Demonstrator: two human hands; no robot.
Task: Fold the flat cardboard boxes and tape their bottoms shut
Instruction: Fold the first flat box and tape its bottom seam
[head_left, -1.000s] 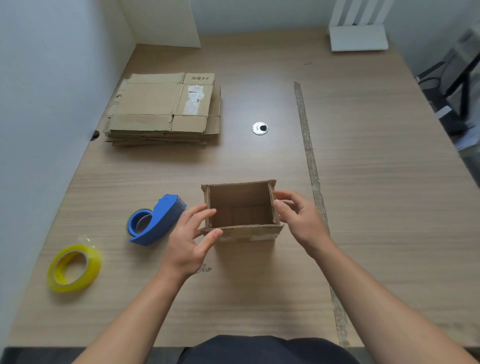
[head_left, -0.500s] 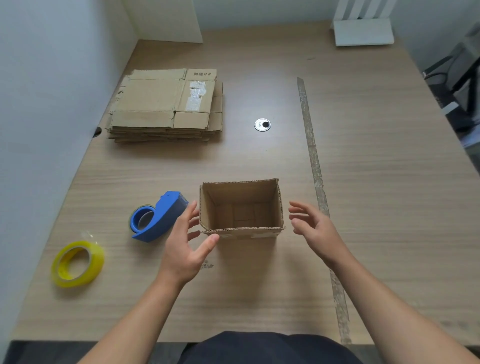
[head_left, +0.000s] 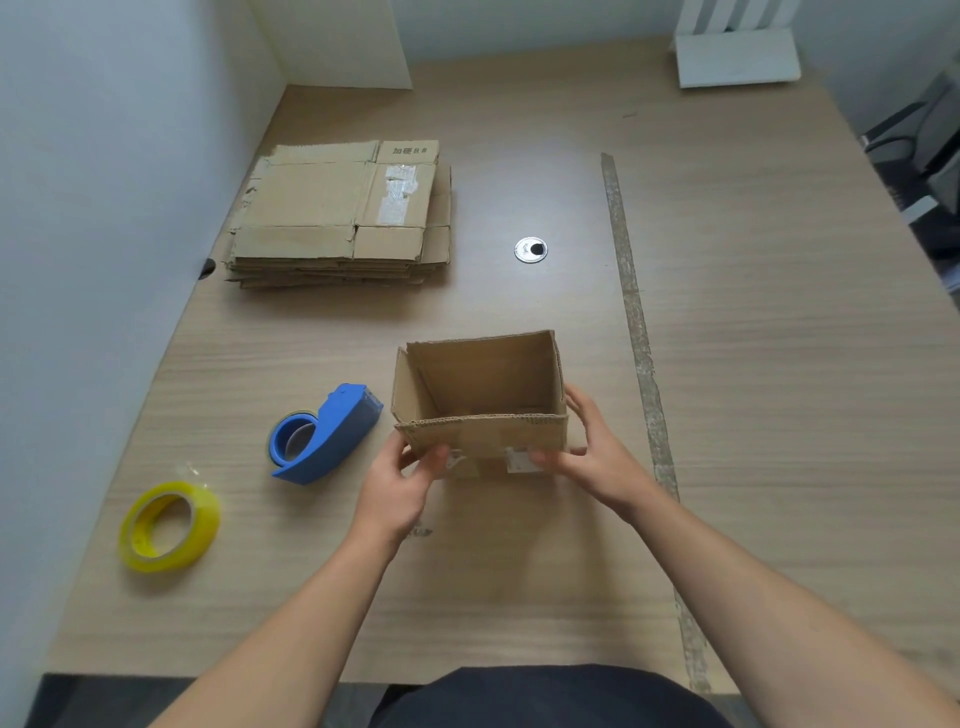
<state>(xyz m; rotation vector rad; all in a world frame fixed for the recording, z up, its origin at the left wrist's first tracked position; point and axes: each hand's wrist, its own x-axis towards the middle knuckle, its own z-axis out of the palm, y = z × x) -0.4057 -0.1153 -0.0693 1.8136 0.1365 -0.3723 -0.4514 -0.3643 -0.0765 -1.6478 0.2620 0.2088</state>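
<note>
Box (head_left: 480, 387): it sits in the middle of the table (head_left: 779, 415), a little nearer the near edge than the far one, mouth up and open. Both hands are clamped on it. The left hand (head_left: 400, 483) holds the lower left corner of the near wall, thumb on the front face. The right hand (head_left: 597, 457) holds the lower right corner, thumb beside a white label and fingers round the right side wall. Whether the box rests on the table or is raised a little off it, I cannot tell. Its floor is hidden behind the near wall.

The long side of the box runs left to right, parallel to the near edge of the table, with one hand at each end. The box lies straight ahead of the person, between the two forearms, and neither hand is nearer than the other.

The open mouth points up, so the bottom faces down, away from the hands. Taping it would probably mean rolling the box over about that long axis.

The blue tape dispenser (head_left: 324, 436) lies just left of the box, close to the left hand and well apart from the right, so the left is the likelier one to fetch it. A yellow roll of tape (head_left: 169, 525) lies further towards the left edge. The stack of flat boxes (head_left: 343, 213) waits near the far left corner.
</note>
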